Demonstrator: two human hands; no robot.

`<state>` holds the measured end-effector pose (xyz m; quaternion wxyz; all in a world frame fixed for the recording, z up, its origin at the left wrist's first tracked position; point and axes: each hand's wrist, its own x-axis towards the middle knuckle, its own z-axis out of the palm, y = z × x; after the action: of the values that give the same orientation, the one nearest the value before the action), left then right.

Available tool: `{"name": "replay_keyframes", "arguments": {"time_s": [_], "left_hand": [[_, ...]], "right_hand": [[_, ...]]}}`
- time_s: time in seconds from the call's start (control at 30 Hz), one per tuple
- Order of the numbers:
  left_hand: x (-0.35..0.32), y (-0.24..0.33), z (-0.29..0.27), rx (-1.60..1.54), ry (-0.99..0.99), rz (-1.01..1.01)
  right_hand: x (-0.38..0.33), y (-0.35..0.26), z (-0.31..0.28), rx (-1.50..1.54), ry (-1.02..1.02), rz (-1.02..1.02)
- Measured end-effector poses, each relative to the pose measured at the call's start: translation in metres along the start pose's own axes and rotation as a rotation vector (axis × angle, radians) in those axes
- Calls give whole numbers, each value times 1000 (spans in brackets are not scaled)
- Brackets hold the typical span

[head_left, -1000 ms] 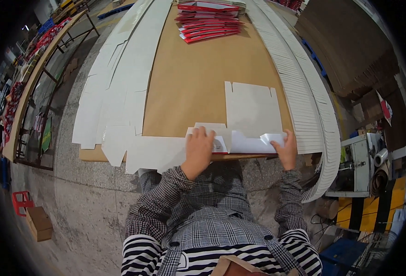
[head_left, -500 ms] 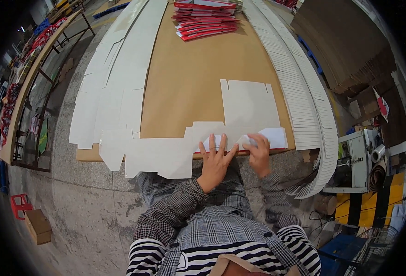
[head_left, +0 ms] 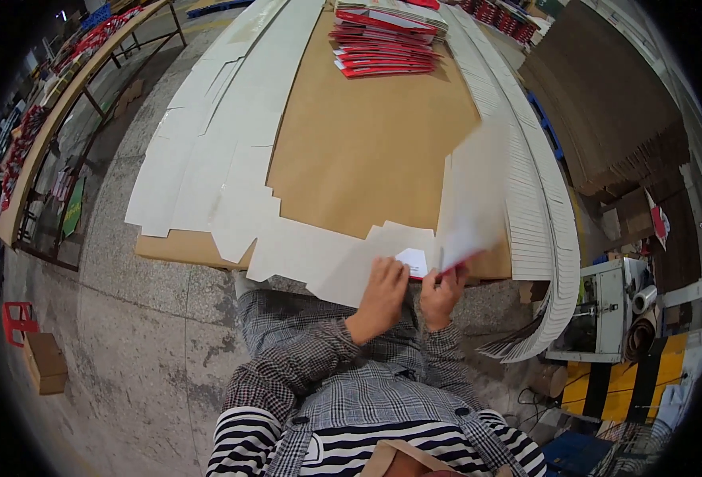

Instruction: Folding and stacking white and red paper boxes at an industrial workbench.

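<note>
A long die-cut cardboard blank [head_left: 319, 250], white on top with a red edge showing, lies along the near edge of the table in front of me. My left hand [head_left: 379, 300] is closed on its near edge, fingers on top and curled. Close beside it on the right, my right hand [head_left: 441, 300] pinches the near edge of the blank's right part. That right panel [head_left: 472, 195] is raised off the table, tilted and smeared by motion. Between my hands and the panel a small white flap [head_left: 414, 261] lies folded over. My thumbs are partly hidden.
Red-and-white folded cardboard pieces [head_left: 386, 52] are stacked at the table's far end. Overlapping white blanks [head_left: 200, 151] cover the left side; a long fanned row of white blanks [head_left: 538, 199] curves down the right. Brown cardboard sheets [head_left: 605, 95] stand stacked beyond it.
My left hand has gone from lying flat with spread fingers to gripping the near edge. My right hand has moved nearer to me, and the blank's right panel has come up. The view has shifted slightly.
</note>
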<state>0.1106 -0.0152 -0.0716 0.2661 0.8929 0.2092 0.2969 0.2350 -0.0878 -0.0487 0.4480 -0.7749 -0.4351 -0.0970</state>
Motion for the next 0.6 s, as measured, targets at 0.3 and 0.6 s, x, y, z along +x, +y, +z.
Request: {"name": "replay_keyframes", "arguments": {"time_s": [0.3,0.6], "left_hand": [[-27,10,-74,-475,-461,-37],[-40,-86,-140,377,-258,-123]], "right_hand": [[44,79,-34,171,-711,-246],[55,113,-90,10,-798,-201]]}}
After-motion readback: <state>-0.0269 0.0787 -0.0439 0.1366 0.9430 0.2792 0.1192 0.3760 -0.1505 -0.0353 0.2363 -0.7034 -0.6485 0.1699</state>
